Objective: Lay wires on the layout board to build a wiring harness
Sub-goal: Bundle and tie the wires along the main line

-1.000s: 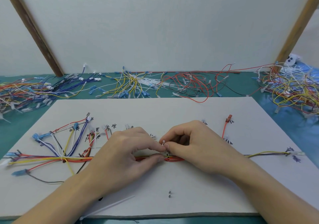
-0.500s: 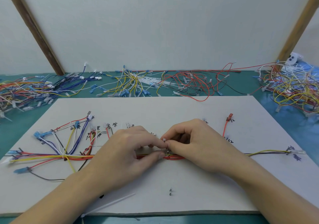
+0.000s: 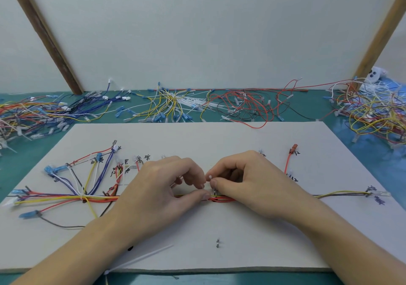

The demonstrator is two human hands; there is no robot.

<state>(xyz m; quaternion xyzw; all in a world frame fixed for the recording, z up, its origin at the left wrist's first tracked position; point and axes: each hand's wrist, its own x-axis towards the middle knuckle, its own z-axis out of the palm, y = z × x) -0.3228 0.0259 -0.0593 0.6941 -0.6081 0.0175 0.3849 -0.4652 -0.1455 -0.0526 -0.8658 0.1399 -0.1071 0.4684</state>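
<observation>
A wiring assembly workbench is shown: a white layout board (image 3: 219, 139) marked with handwritten labels is laid on a green mat (image 3: 307, 111), and heaps of loose terminated wires (image 3: 171, 102) are spread behind it

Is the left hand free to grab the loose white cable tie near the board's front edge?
Probably not right away: the left hand is pinching the wire bundle, though nothing lies over the white cable tie.
</observation>
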